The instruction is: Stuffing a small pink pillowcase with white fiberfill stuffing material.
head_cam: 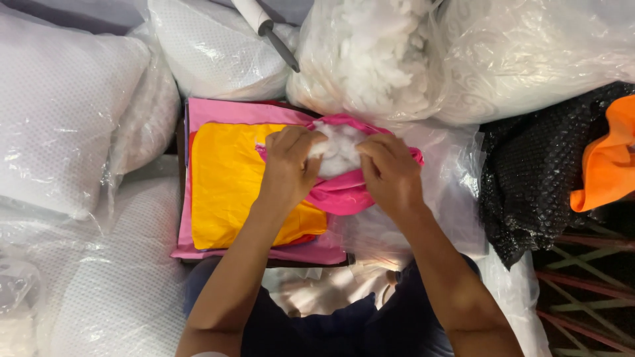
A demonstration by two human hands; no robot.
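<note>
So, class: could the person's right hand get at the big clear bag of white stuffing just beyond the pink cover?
Probably yes. The right hand grips the pink cover, and the bag of white stuffing sits directly beyond it with nothing between, though the hand would have to let go first.

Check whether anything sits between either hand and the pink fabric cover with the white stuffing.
Nothing visible does. The left hand and right hand both already grip the pink fabric cover at its opening, fingers pressed against the white stuffing showing there. The yellow sheet lies beneath, off to the left.

stuffing point(338, 149) in cover point(344, 192), pillows point(59, 112) left
</note>
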